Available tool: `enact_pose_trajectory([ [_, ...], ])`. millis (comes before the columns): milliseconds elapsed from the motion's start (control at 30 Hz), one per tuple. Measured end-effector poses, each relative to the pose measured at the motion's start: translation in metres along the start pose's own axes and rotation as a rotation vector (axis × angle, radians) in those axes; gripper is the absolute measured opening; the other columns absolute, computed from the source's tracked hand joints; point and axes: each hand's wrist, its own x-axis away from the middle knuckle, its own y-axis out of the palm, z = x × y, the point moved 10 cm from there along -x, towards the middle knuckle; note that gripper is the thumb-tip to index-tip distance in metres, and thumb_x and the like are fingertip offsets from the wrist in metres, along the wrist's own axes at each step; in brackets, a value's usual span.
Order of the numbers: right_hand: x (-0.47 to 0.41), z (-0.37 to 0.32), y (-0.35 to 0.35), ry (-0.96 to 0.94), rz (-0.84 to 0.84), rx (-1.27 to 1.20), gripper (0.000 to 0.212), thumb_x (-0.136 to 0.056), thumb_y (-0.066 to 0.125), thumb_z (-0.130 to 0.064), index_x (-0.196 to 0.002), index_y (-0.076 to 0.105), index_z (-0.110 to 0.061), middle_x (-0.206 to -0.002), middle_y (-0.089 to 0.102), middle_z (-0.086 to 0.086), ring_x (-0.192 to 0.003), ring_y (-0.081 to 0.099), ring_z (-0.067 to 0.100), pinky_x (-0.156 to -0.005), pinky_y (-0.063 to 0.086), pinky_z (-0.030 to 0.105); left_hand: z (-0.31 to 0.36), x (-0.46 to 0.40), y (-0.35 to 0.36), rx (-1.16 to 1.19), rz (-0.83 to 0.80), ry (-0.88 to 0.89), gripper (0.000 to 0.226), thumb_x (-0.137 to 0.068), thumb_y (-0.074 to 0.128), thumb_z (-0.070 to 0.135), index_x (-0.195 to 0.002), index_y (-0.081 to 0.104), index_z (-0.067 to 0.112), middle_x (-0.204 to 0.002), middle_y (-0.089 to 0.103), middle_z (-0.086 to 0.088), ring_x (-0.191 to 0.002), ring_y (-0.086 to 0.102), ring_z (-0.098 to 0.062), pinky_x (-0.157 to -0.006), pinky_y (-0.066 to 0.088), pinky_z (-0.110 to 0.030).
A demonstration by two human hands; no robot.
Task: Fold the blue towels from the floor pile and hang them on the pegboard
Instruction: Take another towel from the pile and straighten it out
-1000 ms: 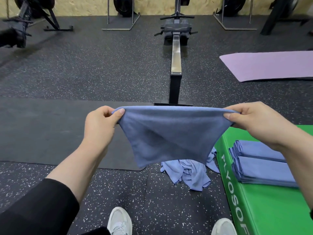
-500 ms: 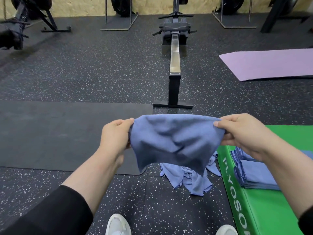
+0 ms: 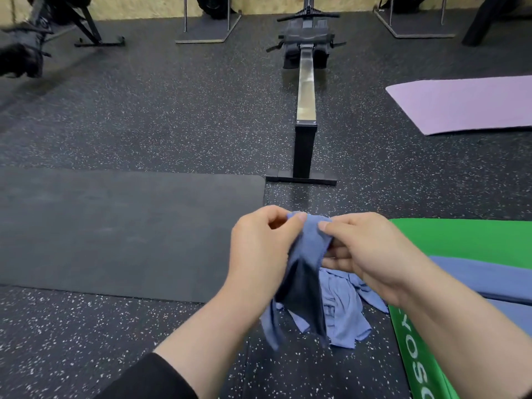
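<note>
- Between the two hands, a blue towel (image 3: 309,246) hangs doubled over, its top edge bunched where the corners meet.
- Left hand (image 3: 263,251) pinches one gathered end with thumb on the near face and fingers curled behind; right hand (image 3: 371,254) pinches the other end just beside it, thumb tip almost touching the left thumb.
- Both hands are closed on the cloth, held close together, which I judge is to lay corner on corner and make a fold while the rest dangles free below the wrists.
- Holding it in the air rather than flat lets the weight of the fabric pull the halves straight.
- Below and just beyond the hands, a floor pile (image 3: 342,312) of crumpled blue towels lies on the speckled floor (image 3: 144,116), touching the edge of the green pad.
- Right of the right hand, folded towels (image 3: 483,283) rest on a green pad (image 3: 460,240), likely a staging spot before hanging; I count at least two, with the forearm covering part of them.
- How many towels remain in the pile cannot be told; it looks like few.
- One black mat (image 3: 115,228) lies left of the left hand, one purple mat (image 3: 460,105) far beyond the right, one rowing machine (image 3: 305,90) straight ahead.
- No pegboard is in view.
</note>
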Motion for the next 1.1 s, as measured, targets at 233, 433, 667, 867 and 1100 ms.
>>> enact_pose_trajectory([
  [233,-0.004,-0.007,0.022,-0.025,-0.053,-0.193,0.026,-0.096,0.048,-0.002,-0.079,0.066,-0.008,-0.072,0.057,0.009,-0.065,0.053,0.012,-0.07,0.05,0.028,0.019,0.009,0.002,-0.116,0.06,0.191,0.012,-0.089,0.075,0.025,-0.077,0.076,0.02,-0.078,0.066,0.007,-0.079,0.062,-0.01,-0.07,0.047,-0.023],
  [433,0.0,-0.004,0.025,0.024,-0.094,-0.403,0.038,-0.102,0.042,-0.01,-0.077,0.07,-0.006,-0.077,0.072,0.014,-0.066,0.071,0.019,-0.07,0.058,0.03,0.031,0.018,0.016,-0.252,-0.086,0.34,0.018,-0.096,0.066,0.023,-0.111,0.076,0.024,-0.096,0.061,0.013,-0.093,0.057,-0.004,-0.079,0.042,-0.012],
  [667,-0.002,-0.002,0.018,-0.009,-0.076,-0.322,0.021,-0.101,0.053,-0.022,-0.1,0.069,-0.008,-0.091,0.064,0.012,-0.08,0.055,0.019,-0.074,0.05,0.029,0.033,0.028,0.032,-0.51,-0.217,0.405,0.027,-0.098,0.053,0.023,-0.122,0.065,0.023,-0.11,0.046,0.014,-0.109,0.043,-0.013,-0.094,0.042,-0.033],
  [867,-0.008,-0.007,-0.003,-0.13,0.025,0.032,0.024,-0.098,0.055,-0.01,-0.087,0.063,0.01,-0.081,0.057,0.016,-0.08,0.051,0.026,-0.079,0.051,0.046,0.028,0.014,0.016,-0.462,-0.263,0.233,0.034,-0.092,0.049,0.01,-0.104,0.077,0.025,-0.111,0.07,0.015,-0.106,0.06,-0.008,-0.095,0.046,-0.028],
  [1100,0.012,-0.035,0.012,-0.371,-0.192,0.74,0.019,-0.095,0.065,-0.015,-0.097,0.078,-0.029,-0.074,0.069,-0.016,-0.068,0.054,-0.004,-0.069,0.045,0.021,0.009,-0.002,0.01,-0.69,-0.443,0.395,0.08,-0.082,0.069,0.04,-0.152,0.03,0.045,-0.16,0.028,0.013,-0.146,0.026,-0.011,-0.119,0.026,-0.042],
])
